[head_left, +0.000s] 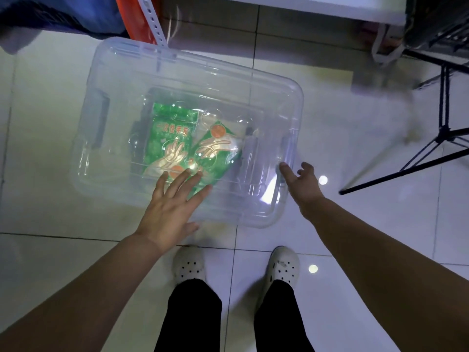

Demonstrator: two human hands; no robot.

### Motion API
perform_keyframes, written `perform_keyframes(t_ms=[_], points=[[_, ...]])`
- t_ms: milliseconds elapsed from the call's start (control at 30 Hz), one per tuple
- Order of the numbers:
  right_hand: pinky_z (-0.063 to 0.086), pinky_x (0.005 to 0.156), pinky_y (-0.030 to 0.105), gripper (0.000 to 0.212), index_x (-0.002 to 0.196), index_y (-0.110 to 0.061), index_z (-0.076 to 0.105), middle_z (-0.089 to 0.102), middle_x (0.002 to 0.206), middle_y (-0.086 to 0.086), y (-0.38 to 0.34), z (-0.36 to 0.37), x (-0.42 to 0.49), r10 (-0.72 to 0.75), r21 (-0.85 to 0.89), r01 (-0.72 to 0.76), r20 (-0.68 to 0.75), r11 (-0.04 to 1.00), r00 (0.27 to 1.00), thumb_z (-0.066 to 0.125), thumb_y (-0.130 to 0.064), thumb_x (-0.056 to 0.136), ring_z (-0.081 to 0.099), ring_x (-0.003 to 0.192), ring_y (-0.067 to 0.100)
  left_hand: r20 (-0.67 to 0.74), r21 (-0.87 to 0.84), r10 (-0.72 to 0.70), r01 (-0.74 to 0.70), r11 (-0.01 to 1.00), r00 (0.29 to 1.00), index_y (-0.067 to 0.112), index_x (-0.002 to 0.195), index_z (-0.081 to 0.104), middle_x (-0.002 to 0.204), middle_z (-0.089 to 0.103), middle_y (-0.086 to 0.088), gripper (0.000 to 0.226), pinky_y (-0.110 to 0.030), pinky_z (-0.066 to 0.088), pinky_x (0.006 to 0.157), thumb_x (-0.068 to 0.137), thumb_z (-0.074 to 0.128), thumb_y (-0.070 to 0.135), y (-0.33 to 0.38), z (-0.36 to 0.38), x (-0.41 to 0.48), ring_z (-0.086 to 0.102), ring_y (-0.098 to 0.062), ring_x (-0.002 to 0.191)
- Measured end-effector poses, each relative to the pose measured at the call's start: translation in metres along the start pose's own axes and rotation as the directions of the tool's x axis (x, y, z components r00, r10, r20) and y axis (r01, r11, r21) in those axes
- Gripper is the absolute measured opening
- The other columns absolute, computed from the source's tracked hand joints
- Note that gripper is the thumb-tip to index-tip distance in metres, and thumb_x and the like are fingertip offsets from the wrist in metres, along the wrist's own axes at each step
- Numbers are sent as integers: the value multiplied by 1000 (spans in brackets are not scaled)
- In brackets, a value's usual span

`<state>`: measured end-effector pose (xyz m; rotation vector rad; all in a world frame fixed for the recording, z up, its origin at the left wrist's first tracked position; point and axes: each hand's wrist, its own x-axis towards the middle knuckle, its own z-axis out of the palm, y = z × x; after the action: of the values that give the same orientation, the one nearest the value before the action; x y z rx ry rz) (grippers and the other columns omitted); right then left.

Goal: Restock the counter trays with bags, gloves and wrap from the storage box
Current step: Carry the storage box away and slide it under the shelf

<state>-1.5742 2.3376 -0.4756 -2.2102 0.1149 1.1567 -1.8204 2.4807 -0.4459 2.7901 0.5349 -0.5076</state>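
Observation:
A clear plastic storage box (106, 189) with its transparent lid on stands on the tiled floor in front of my feet. Through the lid I see two green packs of disposable gloves (172, 133) lying side by side, and some dark items beneath them. My left hand (170, 201) lies flat, fingers spread, on the lid's near edge. At the box's right end, my right hand (302, 184) is open by the side latch, fingertips touching or almost touching it.
A black tripod (431, 158) stands on the floor to the right. A white counter edge (304, 6) runs along the top. An orange item and a perforated white post (152, 19) stand behind the box. My white clogs (189, 265) are just below the box.

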Motion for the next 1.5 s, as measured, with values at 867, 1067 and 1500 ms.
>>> perform_keyframes(t_ms=[867,1067,1500], points=[[54,87,42,54,122,-10,49,59,107,11,-47,-27,38,-82,104,75,66,992,994,74,-12,75,61,94,29,-111,196,100,-77,978,989,17,127,56,137,50,-19,63,-77,31,90,66,56,1,16,18,28,44,-47,124],[52,72,30,29,105,-18,51,58,86,-2,-38,-21,35,-184,23,184,-6,983,983,67,-14,81,58,79,20,-155,192,117,-86,978,981,16,124,59,136,51,-21,65,-79,30,88,62,50,-1,19,22,28,45,-48,123],[40,86,44,46,122,0,49,53,119,22,-63,16,-4,-602,-734,298,-185,611,777,62,-6,79,47,109,41,-216,-193,-387,349,917,896,11,135,45,143,46,-14,61,-49,28,108,79,68,19,-52,-12,14,42,-29,131]])
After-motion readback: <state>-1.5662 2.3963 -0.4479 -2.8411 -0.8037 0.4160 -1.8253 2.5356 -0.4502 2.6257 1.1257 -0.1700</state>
